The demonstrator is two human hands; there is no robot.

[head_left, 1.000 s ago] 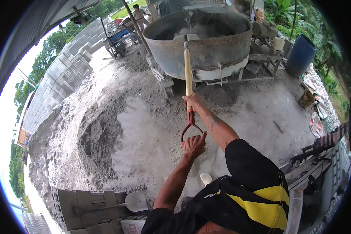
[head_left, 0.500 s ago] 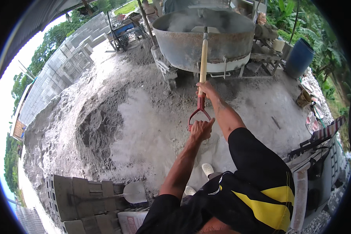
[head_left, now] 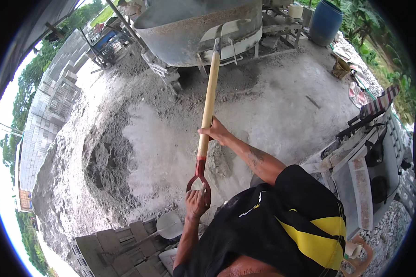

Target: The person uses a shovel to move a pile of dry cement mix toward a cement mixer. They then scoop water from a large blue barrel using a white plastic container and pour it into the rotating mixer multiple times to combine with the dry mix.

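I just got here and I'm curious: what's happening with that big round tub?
A person is holding a shovel with both bare hands. The right hand grips its wooden shaft, and the left hand is on its red handle. The shovel's blade shows in front of the big round metal tub; I can't tell whether they touch. A grey heap is on the left, and a second shovel lies at the lower left.
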